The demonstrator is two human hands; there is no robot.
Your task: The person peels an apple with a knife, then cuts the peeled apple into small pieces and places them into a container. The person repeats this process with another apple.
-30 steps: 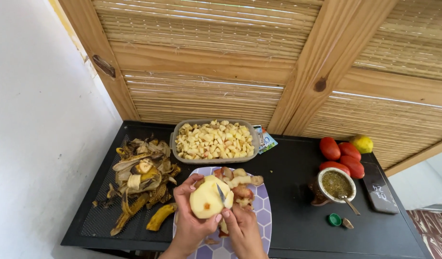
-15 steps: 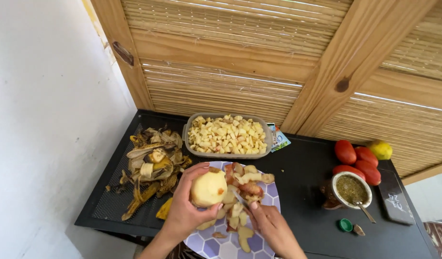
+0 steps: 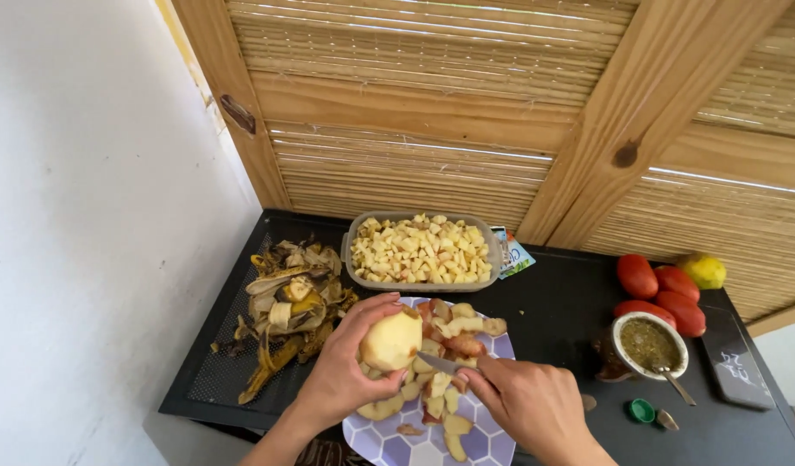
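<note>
A pale yellow, mostly peeled round fruit (image 3: pixel 391 340) is gripped in the left hand (image 3: pixel 350 373), fingers wrapped round its far side, and is held above the near edge of a white plate with a purple hexagon pattern (image 3: pixel 492 442), presumably so that trimmings fall onto it. A small steel-bladed knife (image 3: pixel 438 362) is clasped in the right hand (image 3: pixel 527 404), its tip set against the lower side of the fruit. Red-skinned peelings and pale cut pieces (image 3: pixel 449 341) are heaped on the plate. Just behind it, a clear rectangular plastic tub of diced yellow fruit (image 3: pixel 423 250) is placed within reach. A pile of browned banana skins (image 3: pixel 289 302) is kept apart at the left of the black worktop (image 3: pixel 553 302). Well to the right, red tomatoes (image 3: pixel 660 289), a yellow lemon (image 3: pixel 703 270) and a round cup of green herb infusion (image 3: pixel 649 343) are noted.
</note>
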